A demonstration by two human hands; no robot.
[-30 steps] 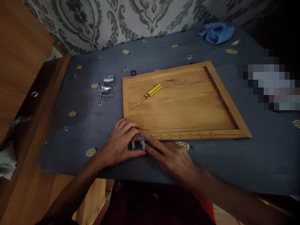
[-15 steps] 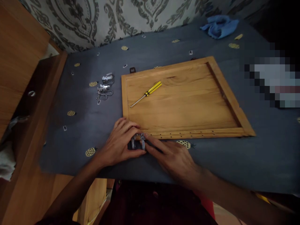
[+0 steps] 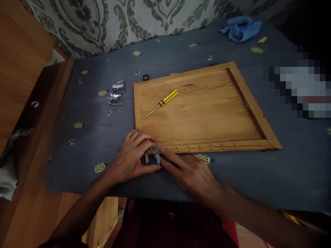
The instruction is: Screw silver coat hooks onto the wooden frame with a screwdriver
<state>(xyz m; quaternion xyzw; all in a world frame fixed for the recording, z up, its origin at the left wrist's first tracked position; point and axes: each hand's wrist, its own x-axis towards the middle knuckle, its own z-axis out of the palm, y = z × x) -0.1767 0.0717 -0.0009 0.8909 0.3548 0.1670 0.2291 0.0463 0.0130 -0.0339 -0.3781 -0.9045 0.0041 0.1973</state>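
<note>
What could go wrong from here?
The metal fitting at the wooden panel's near edge might shift if the left hand loosens. Fingers of the right hand touch it too, so a pinch is possible. The screwdriver lies loose and could roll if the panel tilts.

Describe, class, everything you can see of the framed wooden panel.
The framed wooden panel is a yellow-brown rectangle with visible grain and darker streaks, its raised border enclosing a recessed middle. Dark dots line its near rail. It lies flat on the blue-grey cloth, a yellow-handled screwdriver resting on it. Small dark pieces show at its far edge. Around its near left corner, the left grip encloses a metal fitting that the right grip also touches; that corner is largely hidden.
</note>
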